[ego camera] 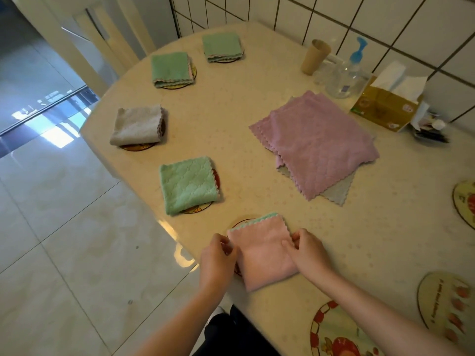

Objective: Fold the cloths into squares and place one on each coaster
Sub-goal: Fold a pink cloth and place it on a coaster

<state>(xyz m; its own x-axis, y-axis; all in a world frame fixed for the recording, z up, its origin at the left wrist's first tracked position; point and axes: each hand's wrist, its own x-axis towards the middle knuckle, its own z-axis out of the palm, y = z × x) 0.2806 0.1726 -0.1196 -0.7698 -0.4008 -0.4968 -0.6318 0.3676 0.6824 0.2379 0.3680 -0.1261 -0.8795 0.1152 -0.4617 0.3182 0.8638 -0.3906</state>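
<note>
A folded pink cloth (262, 250) with a green scalloped edge lies over a round coaster (240, 224) at the table's near edge. My left hand (218, 260) pinches its left side and my right hand (307, 249) pinches its right side. Further back, three folded green cloths (189, 185) (171, 69) (222, 46) and a grey one (137, 125) each sit on a coaster. A stack of unfolded pink cloths (314, 143) lies flat mid-table. Bare coasters (465, 201) (447, 301) (334, 332) sit at the right and near edges.
Along the tiled wall stand a cardboard tube (314, 56), a clear pump bottle (345, 75), a tissue box (385, 104) and small clutter (429, 129). The table edge (144, 204) drops to a tiled floor on the left.
</note>
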